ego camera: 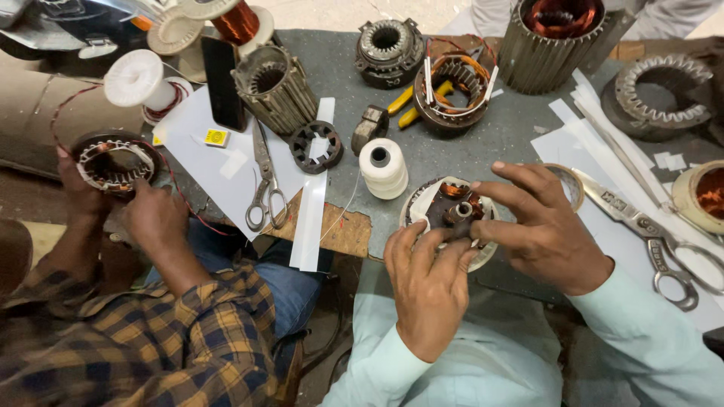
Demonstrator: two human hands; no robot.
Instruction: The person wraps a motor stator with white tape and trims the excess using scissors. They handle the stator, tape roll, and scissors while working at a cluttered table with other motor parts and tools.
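I judge the step goes best with the small motor stator (452, 215) kept steady at the near edge of the tabletop (498, 136) while its copper coils are pressed in evenly. My left hand (428, 290) grips its near rim, fingers (411, 241) curled; my right hand (547, 230) clasps its right side, fingers spread over the top

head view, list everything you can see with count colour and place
small stator: 1, copper windings, table edge, held in both hands
thread spool: 1, white, left of the stator
scissors: 2 pairs, steel, one on white paper, one far right
phone: 1, black, upper left
stator cores: several, grey, across the table top
pliers: 1, yellow handles, top centre
co-worker: 1, checked shirt, left, holding another stator
left hand: on the stator's near side
right hand: on its right side
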